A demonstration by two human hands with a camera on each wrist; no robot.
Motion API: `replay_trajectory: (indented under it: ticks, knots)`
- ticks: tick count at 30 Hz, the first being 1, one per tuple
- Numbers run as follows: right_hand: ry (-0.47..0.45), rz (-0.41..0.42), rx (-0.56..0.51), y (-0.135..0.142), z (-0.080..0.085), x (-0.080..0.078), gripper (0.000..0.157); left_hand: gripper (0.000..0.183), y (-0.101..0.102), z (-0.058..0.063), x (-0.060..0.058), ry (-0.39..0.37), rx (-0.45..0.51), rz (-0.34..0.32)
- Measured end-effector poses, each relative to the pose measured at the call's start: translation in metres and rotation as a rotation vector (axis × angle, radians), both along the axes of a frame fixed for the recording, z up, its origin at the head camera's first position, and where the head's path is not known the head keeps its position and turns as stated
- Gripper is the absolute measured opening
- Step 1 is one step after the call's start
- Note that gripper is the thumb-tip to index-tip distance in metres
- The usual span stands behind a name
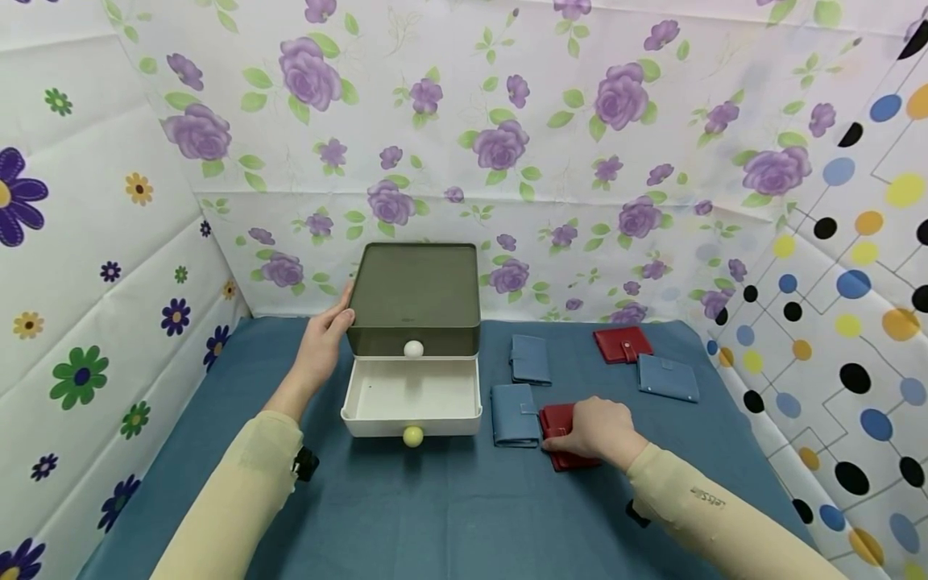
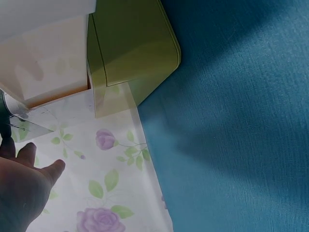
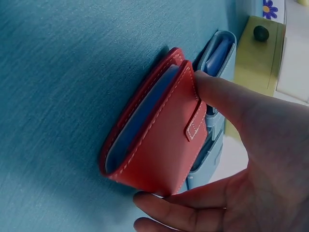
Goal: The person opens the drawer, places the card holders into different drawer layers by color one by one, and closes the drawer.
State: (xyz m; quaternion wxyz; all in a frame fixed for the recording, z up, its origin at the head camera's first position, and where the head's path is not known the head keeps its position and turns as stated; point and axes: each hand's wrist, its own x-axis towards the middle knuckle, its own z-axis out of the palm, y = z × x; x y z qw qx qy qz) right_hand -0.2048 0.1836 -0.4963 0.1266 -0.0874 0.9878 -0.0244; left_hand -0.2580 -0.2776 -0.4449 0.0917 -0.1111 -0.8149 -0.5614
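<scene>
In the head view, the red wallet (image 1: 557, 419) is on or just above the table (image 1: 449, 515), right of and below centre, in the grip of the right hand (image 1: 600, 431). The left hand (image 1: 319, 346) rests against the box (image 1: 416, 290), not clenched.

The left wrist view shows its fingers outstretched at lower left.

In the right wrist view, thumb and fingers pinch opposite edges of the red wallet mid-frame. It looks light, smooth, pliable and hardly fragile; pressing it together near the flap (image 3: 195, 124) should stop it gaping.
</scene>
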Motion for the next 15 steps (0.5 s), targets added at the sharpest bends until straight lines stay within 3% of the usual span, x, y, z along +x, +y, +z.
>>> replay_trajectory:
  ticks: [15]
  knots:
    - [-0.030, 0.022, -0.018, 0.0054, 0.0097, -0.0026, 0.042, 0.057, 0.0000, 0.0008, 0.0007, -0.011, -0.013, 0.008]
